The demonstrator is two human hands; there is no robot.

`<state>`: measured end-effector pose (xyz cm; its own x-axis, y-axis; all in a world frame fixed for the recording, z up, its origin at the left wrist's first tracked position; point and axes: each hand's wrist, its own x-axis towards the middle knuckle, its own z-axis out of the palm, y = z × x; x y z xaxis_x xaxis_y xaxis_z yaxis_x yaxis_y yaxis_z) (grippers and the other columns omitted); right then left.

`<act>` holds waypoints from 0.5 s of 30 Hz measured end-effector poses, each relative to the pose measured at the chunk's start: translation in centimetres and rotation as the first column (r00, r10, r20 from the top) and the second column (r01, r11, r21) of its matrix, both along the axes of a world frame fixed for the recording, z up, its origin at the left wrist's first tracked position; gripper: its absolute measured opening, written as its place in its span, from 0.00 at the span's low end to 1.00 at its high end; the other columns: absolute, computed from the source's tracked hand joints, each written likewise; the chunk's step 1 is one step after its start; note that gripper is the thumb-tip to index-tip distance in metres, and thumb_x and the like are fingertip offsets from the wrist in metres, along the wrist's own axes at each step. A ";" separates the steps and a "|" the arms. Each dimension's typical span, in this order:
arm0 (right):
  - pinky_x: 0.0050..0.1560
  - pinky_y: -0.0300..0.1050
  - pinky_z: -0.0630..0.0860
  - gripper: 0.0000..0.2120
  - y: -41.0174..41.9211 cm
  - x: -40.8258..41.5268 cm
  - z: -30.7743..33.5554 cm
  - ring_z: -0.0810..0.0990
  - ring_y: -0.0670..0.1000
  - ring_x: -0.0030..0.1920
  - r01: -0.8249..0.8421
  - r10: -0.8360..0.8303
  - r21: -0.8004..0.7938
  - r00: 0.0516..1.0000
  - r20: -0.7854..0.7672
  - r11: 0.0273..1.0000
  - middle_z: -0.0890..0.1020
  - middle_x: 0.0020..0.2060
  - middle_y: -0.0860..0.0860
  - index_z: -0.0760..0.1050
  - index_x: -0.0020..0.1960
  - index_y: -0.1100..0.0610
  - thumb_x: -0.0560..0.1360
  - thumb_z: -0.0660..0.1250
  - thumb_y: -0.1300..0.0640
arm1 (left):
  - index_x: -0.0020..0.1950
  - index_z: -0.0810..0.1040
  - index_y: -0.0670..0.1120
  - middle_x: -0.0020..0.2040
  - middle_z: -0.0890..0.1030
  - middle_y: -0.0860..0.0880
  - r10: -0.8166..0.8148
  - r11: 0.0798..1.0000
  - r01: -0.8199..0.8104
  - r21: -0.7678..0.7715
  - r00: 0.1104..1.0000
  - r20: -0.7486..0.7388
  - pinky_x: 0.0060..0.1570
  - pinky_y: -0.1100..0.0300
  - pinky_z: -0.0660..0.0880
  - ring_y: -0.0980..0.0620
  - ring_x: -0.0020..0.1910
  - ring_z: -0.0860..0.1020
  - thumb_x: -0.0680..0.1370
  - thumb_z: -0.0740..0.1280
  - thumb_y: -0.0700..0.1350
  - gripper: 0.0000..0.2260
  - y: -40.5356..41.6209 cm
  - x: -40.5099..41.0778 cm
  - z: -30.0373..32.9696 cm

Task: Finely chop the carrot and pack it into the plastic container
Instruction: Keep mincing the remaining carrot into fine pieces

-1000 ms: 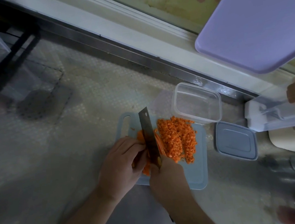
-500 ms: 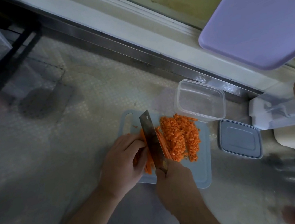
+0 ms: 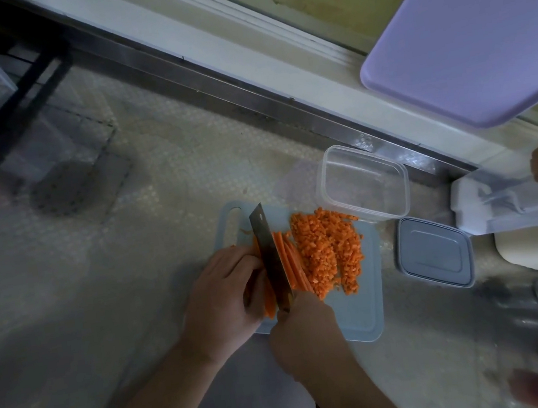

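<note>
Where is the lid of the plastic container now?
In the head view, the lid lies flat on the counter, right of the cutting board, below the empty container.

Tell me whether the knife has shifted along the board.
Yes: the knife has edged left on the board, away from the diced pile.

Clear glossy plastic container [image 3: 362, 185]; matt grey-blue plastic lid [image 3: 434, 251]; smooth pale-blue plastic cutting board [image 3: 366, 320]; dull metal knife blade [image 3: 272, 257]; embossed, faintly shiny metal surface [image 3: 115, 256]; smooth matt lilac board [image 3: 469, 26].
</note>
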<state>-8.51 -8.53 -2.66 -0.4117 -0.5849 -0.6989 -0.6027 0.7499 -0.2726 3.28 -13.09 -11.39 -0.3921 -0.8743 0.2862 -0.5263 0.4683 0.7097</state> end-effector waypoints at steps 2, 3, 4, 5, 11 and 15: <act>0.29 0.37 0.67 0.08 -0.2 0.0 -0.1 0.74 0.46 0.36 0.001 -0.001 0.016 1.000 -0.006 1.000 0.75 0.38 0.49 0.68 0.42 0.52 0.77 0.62 0.62 | 0.48 0.83 0.44 0.49 0.82 0.51 0.002 1.000 -0.002 0.007 1.000 0.014 0.57 0.68 0.68 0.50 0.49 0.78 0.77 0.74 0.37 0.02 0.0 -0.1 0.1; 0.28 0.36 0.67 0.09 -0.2 0.1 -0.1 0.74 0.46 0.36 -0.004 0.004 0.015 1.000 -0.007 1.000 0.75 0.38 0.49 0.68 0.42 0.51 0.77 0.62 0.62 | 0.48 0.83 0.43 0.49 0.82 0.51 0.002 1.000 -0.003 0.011 1.000 0.020 0.57 0.68 0.68 0.50 0.49 0.78 0.77 0.74 0.37 0.02 0.0 -0.1 0.1; 0.28 0.36 0.67 0.09 -0.1 0.2 -0.1 0.73 0.46 0.35 -0.006 0.006 0.003 1.000 -0.005 1.000 0.75 0.37 0.49 0.68 0.41 0.51 0.77 0.62 0.63 | 0.48 0.83 0.44 0.49 0.82 0.51 0.001 1.000 -0.002 0.016 1.000 0.023 0.57 0.68 0.68 0.50 0.49 0.79 0.77 0.74 0.38 0.03 0.0 0.0 0.2; 0.29 0.36 0.67 0.09 0.0 0.3 -0.2 0.73 0.46 0.35 -0.006 0.006 -0.012 1.000 -0.001 1.000 0.75 0.37 0.48 0.68 0.42 0.51 0.77 0.62 0.63 | 0.48 0.83 0.44 0.50 0.82 0.52 -0.003 1.000 0.002 0.022 1.000 0.023 0.57 0.68 0.68 0.50 0.50 0.79 0.77 0.75 0.38 0.03 0.0 0.0 0.2; 0.37 0.43 0.72 0.04 0.6 -0.3 -0.8 0.76 0.47 0.40 0.007 -0.004 -0.089 1.000 0.028 0.996 0.75 0.39 0.46 0.72 0.49 0.51 0.80 0.60 0.57 | 0.49 0.84 0.46 0.51 0.82 0.54 -0.046 0.999 0.045 0.018 0.998 0.033 0.52 0.62 0.75 0.52 0.51 0.79 0.79 0.71 0.45 0.04 -0.5 0.4 0.3; 0.42 0.51 0.81 0.03 1.1 -0.5 -0.9 0.80 0.51 0.39 0.005 0.006 -0.168 0.998 0.065 0.986 0.78 0.40 0.48 0.71 0.51 0.48 0.81 0.59 0.53 | 0.52 0.84 0.46 0.54 0.81 0.55 -0.171 0.985 0.173 -0.023 0.983 0.059 0.55 0.57 0.76 0.51 0.54 0.79 0.82 0.70 0.46 0.05 -1.3 1.5 -0.4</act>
<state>-8.99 -7.46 -3.54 -0.3688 -0.6960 -0.6161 -0.5799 0.6903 -0.4327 4.76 -14.38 -11.79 -0.5524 -0.7843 0.2822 -0.4754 0.5745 0.6663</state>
